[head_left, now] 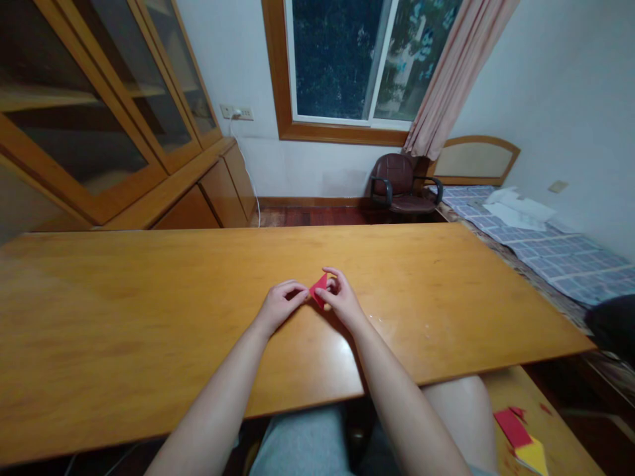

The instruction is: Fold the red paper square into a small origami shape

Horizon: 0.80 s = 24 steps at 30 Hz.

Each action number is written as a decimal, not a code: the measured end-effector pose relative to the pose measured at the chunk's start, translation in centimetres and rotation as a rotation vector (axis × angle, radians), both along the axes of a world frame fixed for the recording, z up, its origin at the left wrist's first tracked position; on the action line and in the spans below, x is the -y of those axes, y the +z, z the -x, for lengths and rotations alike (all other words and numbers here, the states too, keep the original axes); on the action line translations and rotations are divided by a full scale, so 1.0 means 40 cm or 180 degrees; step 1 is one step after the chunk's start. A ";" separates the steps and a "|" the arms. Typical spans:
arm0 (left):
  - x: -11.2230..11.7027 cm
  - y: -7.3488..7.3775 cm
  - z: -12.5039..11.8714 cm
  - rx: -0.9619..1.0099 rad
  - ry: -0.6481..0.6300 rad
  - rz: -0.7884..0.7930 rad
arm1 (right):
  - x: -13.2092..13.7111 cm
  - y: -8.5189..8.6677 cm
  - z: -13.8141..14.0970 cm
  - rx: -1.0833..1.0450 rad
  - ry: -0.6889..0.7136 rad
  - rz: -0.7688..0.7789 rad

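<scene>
A small folded piece of red paper [320, 288], roughly triangular, is held just above the middle of the wooden table [173, 317]. My right hand [344, 303] grips it from the right, thumb across its near face and the other fingers behind, the index finger raised. From the left, my left hand [280, 305] is closed in a pinch at the paper's pointed left corner. Its fingertips cover that corner, so the exact grip there is partly hidden.
On a lower wooden surface at bottom right lie red paper [513, 428] and yellow paper [532, 456]. A glass-fronted cabinet [133, 165] stands left beyond the table. Farther back are a brown armchair [397, 178] and a bed [536, 244] with a checked cover.
</scene>
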State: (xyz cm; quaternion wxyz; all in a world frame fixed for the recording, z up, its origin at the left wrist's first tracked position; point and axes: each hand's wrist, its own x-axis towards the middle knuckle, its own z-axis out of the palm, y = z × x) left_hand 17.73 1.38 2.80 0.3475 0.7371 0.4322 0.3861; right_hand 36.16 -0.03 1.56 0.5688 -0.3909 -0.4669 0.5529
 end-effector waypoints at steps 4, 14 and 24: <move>-0.001 -0.003 0.000 0.0000 -0.0011 -0.0022 | -0.002 -0.005 0.000 0.0000 0.0003 -0.0017; -0.006 -0.012 0.002 -0.0051 0.0010 -0.0070 | 0.002 0.003 -0.001 0.0055 0.0046 0.0011; -0.006 -0.012 0.000 -0.0098 -0.0092 -0.0005 | 0.001 0.002 -0.005 0.0031 0.0095 -0.0014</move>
